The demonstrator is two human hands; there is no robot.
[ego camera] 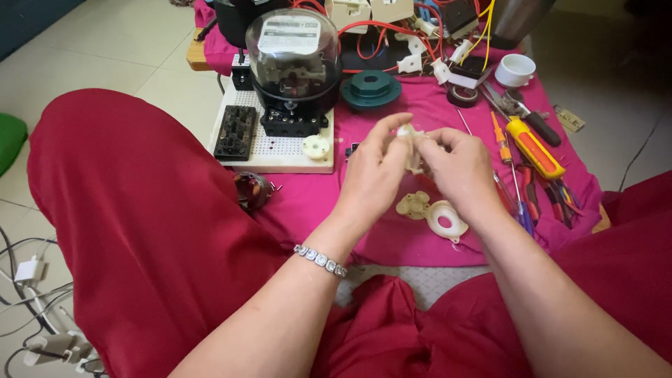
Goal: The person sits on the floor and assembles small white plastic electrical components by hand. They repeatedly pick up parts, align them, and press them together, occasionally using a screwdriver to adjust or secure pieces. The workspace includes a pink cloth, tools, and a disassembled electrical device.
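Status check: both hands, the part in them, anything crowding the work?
Left hand and right hand both pinching a small cream plastic part. Two cream plastic pieces lie on the pink cloth below. Nothing blocking.

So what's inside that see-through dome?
Inside the clear dome sits a meter mechanism with metal parts and a white label, on a black base. Glare hides the finer parts, and the back is covered.

Small cream part (413,150) mostly hidden between fingers; shape unclear. Metal vessel (514,19) cut off by top edge.
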